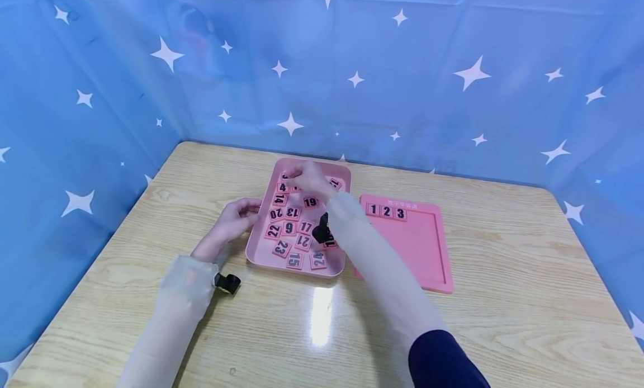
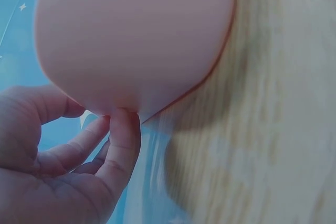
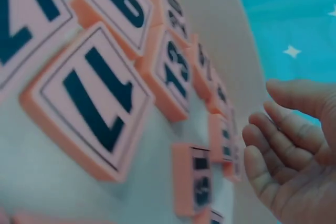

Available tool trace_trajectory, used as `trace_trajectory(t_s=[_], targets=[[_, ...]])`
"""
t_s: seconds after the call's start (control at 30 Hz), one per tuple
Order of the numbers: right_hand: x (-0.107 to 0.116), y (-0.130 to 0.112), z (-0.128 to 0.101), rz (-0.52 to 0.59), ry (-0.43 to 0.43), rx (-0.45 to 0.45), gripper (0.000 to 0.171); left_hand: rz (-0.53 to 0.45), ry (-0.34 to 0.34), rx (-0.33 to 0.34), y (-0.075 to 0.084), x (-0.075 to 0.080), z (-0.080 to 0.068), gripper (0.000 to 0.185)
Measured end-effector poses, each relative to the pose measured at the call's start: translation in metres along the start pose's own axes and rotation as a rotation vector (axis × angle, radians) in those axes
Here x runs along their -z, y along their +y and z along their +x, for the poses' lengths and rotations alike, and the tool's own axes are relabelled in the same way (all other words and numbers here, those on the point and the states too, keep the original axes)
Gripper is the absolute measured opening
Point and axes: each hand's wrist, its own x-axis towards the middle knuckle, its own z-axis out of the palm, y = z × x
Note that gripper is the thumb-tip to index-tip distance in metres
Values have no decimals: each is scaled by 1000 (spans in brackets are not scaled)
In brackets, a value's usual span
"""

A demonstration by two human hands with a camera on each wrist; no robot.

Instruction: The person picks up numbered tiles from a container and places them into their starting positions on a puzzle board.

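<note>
A pink tray [image 1: 297, 271] in the middle of the table holds several loose pink number tiles, among them 19 [image 1: 310, 202], 17 [image 1: 305, 227] and 9 [image 1: 289, 228]. My right hand [image 1: 308, 178] hovers over the tray's far end, a little blurred. In the right wrist view its fingers [image 3: 262, 124] are relaxed and hold nothing, beside tiles 17 [image 3: 92, 100], 13 [image 3: 173, 72] and 9 [image 3: 121, 1]. My left hand [image 1: 236, 214] rests at the tray's left edge. There one fingertip [image 2: 123, 129] touches the tray's outer wall [image 2: 136, 35] while the other fingers hang loose.
A pink frame board [image 1: 417, 248] lies right of the tray with tiles 1, 2, 3 [image 1: 386, 211] in its top row. The wooden table [image 1: 503, 265] is enclosed by blue star-print cloth [image 1: 453, 97] at the back and sides.
</note>
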Motion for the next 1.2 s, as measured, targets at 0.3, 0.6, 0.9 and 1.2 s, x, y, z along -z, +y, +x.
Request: trace_trajectory(t_s=[0.3, 0.6, 0.9, 1.2], targets=[[-15, 11, 13, -72, 43, -29, 21, -22, -8, -12, 1, 0, 0, 39], [-17, 13, 13, -151, 29, -14, 28, -10, -3, -2, 1, 0, 0, 40], [-20, 10, 9, -213, 28, -27, 30, -7, 2, -8, 0, 0, 0, 40], [-20, 7, 7, -222, 22, -11, 22, -8, 0, -16, 0, 0, -1, 39]])
